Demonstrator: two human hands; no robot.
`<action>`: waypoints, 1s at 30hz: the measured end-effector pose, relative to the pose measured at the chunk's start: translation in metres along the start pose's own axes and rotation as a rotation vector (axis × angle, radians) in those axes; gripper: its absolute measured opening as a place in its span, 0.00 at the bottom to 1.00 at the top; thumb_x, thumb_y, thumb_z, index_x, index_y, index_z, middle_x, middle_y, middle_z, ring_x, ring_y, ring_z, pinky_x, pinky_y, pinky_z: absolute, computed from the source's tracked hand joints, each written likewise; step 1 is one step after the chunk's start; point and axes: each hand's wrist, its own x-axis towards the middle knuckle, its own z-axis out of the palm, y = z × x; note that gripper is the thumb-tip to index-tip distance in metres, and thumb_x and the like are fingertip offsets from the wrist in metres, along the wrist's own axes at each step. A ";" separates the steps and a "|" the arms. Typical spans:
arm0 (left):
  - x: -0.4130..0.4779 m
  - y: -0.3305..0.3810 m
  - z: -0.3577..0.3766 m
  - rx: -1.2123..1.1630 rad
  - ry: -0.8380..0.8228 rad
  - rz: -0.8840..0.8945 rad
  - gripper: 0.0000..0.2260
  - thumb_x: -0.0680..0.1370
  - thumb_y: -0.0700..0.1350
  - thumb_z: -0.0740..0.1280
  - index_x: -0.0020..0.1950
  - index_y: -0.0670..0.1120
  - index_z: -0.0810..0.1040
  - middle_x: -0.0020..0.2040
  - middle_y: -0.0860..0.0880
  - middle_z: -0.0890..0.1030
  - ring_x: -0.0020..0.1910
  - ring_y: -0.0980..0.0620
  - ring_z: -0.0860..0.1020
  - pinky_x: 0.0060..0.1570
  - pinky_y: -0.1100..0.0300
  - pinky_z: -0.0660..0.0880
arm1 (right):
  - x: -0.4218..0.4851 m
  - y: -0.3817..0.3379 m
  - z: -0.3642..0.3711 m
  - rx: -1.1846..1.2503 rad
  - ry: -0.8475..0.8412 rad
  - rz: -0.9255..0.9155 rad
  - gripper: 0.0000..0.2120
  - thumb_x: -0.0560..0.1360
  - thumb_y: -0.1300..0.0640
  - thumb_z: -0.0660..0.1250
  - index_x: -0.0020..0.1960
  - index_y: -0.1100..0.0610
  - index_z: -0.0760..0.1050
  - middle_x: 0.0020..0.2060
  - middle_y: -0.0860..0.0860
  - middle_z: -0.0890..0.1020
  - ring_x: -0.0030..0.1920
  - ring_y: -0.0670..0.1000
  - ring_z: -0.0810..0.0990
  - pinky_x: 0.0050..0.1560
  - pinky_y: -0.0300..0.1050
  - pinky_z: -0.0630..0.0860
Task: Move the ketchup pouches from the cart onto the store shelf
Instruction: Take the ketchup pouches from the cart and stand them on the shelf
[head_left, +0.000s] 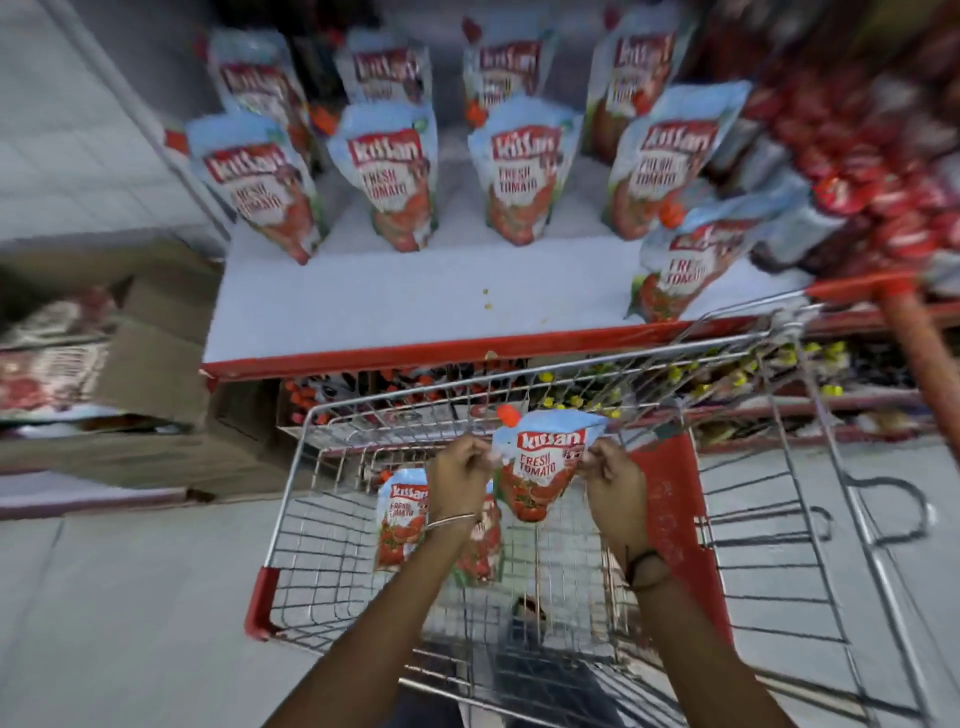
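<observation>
I hold one ketchup pouch (540, 467) upright above the wire cart (332, 519), its orange cap at the top left. My left hand (460, 478) pinches its left top edge and my right hand (610, 480) pinches its right edge. Two more pouches (400, 517) lie in the cart basket, partly hidden behind my left wrist. The white shelf (389, 306) with a red front lip stands just beyond the cart. Several pouches (392, 171) stand on it in two rows, and one pouch (685, 265) stands nearer the front at the right.
Cardboard boxes (150, 364) sit on the floor left of the shelf. Red packets (883, 171) fill the shelf section at right. A lower shelf (623, 384) holds bottles with red and yellow caps. The cart's red handle (914, 353) rises at right.
</observation>
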 end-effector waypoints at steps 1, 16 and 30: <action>0.002 0.011 -0.007 -0.039 -0.005 0.015 0.07 0.70 0.38 0.69 0.33 0.49 0.78 0.31 0.47 0.79 0.35 0.48 0.78 0.41 0.49 0.80 | 0.001 -0.014 -0.006 -0.008 0.023 -0.040 0.14 0.78 0.58 0.58 0.44 0.69 0.74 0.39 0.67 0.79 0.38 0.65 0.76 0.36 0.46 0.67; 0.074 0.143 -0.058 -0.368 0.152 0.191 0.19 0.70 0.31 0.67 0.28 0.54 0.75 0.29 0.55 0.80 0.36 0.53 0.79 0.46 0.46 0.81 | 0.083 -0.157 -0.031 0.081 0.339 -0.293 0.06 0.77 0.65 0.61 0.46 0.65 0.76 0.37 0.58 0.80 0.39 0.55 0.76 0.40 0.48 0.71; 0.136 0.115 -0.023 -0.266 0.147 0.157 0.17 0.69 0.34 0.67 0.28 0.56 0.73 0.36 0.40 0.80 0.38 0.48 0.77 0.43 0.37 0.79 | 0.140 -0.123 -0.004 0.095 0.302 -0.115 0.07 0.77 0.65 0.60 0.46 0.65 0.76 0.36 0.57 0.78 0.38 0.54 0.75 0.41 0.46 0.69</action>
